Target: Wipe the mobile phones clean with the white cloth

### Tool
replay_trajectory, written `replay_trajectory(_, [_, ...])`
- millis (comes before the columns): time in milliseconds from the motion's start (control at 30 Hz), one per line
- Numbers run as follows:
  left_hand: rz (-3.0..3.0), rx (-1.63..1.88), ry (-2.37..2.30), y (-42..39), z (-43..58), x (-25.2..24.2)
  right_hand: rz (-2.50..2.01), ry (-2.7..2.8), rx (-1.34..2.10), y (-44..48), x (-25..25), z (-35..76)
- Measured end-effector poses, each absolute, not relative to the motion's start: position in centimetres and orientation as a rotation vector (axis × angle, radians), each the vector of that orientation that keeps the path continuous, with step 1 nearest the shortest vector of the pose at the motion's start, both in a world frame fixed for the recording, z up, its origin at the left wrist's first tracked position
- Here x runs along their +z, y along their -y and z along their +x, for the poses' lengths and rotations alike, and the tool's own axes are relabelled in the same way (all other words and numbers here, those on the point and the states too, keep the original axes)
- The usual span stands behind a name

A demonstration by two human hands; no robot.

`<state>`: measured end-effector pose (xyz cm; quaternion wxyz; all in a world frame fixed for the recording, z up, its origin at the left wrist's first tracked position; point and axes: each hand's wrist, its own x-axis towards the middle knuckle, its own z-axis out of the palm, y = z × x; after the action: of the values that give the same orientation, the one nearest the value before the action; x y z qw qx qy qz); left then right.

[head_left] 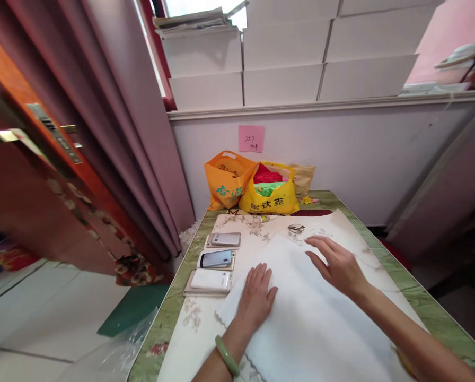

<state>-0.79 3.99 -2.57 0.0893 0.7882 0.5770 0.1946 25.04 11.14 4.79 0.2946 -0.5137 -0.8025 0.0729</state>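
Rests the left hand (pixel 257 294) open and flat on the white cloth (pixel 301 313), gripping nothing. Wears a green bracelet (pixel 226 356) on that wrist. Holds the right hand (pixel 336 265) over the cloth's far right part, fingers extended, also empty; cannot tell whether touching. Has the cloth spread over the flowered cover (pixel 187 339) of the table (pixel 164 318), with stacked phones (pixel 211 279) to its left, glasses (pixel 296 228) near its far end, and an orange bag (pixel 227 183) beside a yellow bag (pixel 267 205) at the back.
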Motion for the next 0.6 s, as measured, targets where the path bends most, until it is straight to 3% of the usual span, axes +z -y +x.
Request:
replay_trajectory(233, [2.398,0.688,-1.732,-4.4,-1.0,-3.8,-1.877,1.945,0.242,-22.3,-0.4,24.1])
replay_trajectory(600, [2.407,0.660,-1.732,-4.7,-1.4,-4.4,-1.720,2.113,0.302,-29.0,-1.0,18.4])
